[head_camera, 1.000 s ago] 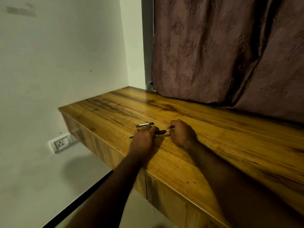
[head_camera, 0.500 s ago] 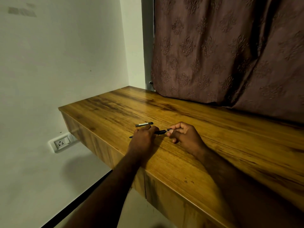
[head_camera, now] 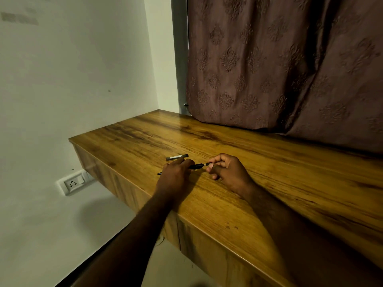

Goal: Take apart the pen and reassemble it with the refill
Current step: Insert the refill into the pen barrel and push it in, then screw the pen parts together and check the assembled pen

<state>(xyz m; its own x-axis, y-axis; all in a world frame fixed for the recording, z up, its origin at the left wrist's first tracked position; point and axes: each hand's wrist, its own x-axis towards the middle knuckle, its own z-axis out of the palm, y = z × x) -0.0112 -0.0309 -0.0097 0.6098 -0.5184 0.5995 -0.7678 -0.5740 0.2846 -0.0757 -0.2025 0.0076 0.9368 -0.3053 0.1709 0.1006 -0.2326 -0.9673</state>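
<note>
A thin black pen [head_camera: 196, 166] lies across the wooden desk [head_camera: 269, 183], its narrow end sticking out past my left hand at the left. My left hand [head_camera: 176, 175] is closed over the pen's middle and covers most of the barrel. My right hand [head_camera: 226, 172] pinches a small piece at the pen's right end between thumb and forefinger, just off the barrel; the piece is too small to make out. A short dark pen part with a pale band [head_camera: 177, 157] lies loose on the desk just behind my left hand.
The desk's near edge [head_camera: 186, 216] runs diagonally under my forearms. A brown patterned curtain [head_camera: 279, 69] hangs onto the desk's back. A white wall with a socket [head_camera: 72, 183] is at the left, below the desk.
My right hand has lifted from lying knuckles-up at the pen's end, turned into a pinch and drawn slightly right. The left hand and the loose part have stayed put.
</note>
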